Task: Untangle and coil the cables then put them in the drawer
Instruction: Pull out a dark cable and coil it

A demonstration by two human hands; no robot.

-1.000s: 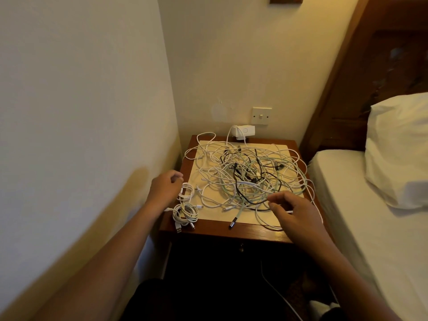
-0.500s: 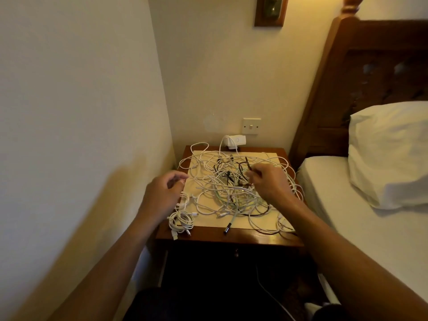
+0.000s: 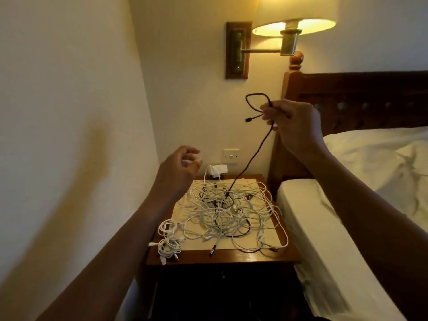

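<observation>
While the right hand (image 3: 294, 126) pinches a thin black cable (image 3: 253, 156) high above the wooden bedside tabletop (image 3: 231, 257), fingers clamped behind a small loop and plug, the cable's lower run drops into the tangle of white and dark cables (image 3: 231, 214). The left hand (image 3: 179, 169) hovers by the heap, fingers loosely curled, holding nothing. Two coiled white cables (image 3: 168, 242) lie at the front left corner. Best, I judge, to steady the heap with the free hand and draw the black strand up slowly, easing it through crossings rather than yanking.
</observation>
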